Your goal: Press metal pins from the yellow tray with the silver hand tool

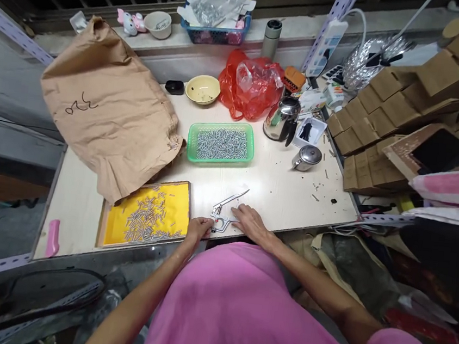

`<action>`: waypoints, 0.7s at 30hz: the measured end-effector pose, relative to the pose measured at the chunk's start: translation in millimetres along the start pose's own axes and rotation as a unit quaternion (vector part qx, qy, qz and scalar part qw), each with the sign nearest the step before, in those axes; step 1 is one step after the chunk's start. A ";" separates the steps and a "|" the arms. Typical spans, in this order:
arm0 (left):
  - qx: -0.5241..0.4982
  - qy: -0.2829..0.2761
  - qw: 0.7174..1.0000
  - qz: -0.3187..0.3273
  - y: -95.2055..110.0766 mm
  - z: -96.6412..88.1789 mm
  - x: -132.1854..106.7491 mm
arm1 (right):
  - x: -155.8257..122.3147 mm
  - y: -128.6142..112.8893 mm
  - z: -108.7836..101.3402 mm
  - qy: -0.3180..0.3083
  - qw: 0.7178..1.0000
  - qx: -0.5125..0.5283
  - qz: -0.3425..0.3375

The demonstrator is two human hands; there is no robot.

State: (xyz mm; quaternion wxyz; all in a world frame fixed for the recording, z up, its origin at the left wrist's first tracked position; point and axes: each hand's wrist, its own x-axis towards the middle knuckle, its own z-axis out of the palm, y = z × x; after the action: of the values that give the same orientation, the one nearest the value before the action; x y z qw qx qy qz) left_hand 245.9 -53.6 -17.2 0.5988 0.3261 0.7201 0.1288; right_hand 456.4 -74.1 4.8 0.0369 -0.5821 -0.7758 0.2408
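As left hand [199, 229] pinches 1 metal tool [221, 226], right hand [251, 223] holds it; pins [146, 217] nearby.

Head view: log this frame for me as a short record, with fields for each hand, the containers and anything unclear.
Left hand: at the left end of a metal lever tool
Right hand: fingers at the tool's right side
Yellow tray: left of the left hand, small metal pins scattered inside
Green basket: beyond the tool, holding many small metal pieces
Paper bag: overlaps the tray's far left corner in view
Unclear: each hand's exact grip
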 end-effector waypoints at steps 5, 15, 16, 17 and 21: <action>0.017 -0.007 1.000 -0.020 1.1 8.7 5.2 | -16.7 9.0 39.0 -0.038 0.998 -0.046 0.023; 0.077 -0.006 0.996 -0.043 10.7 13.3 4.7 | -15.5 14.8 46.9 -0.016 0.998 -0.051 0.018; 0.084 -0.006 0.995 -0.046 11.8 13.6 4.5 | -15.7 14.8 47.3 -0.015 0.998 -0.051 0.020; 0.090 -0.006 0.995 -0.049 12.7 13.8 4.3 | -16.1 14.7 47.7 -0.015 0.998 -0.050 0.022; 0.103 -0.006 0.993 -0.052 13.6 13.9 4.5 | -18.3 14.3 50.4 -0.002 0.999 -0.043 0.023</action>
State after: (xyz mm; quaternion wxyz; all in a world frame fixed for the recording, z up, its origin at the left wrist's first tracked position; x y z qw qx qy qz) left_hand 263.0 -43.4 -16.4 0.5722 0.3490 0.7419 0.0203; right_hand 457.9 -104.7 -41.5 0.0043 -0.6002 -0.7720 0.2091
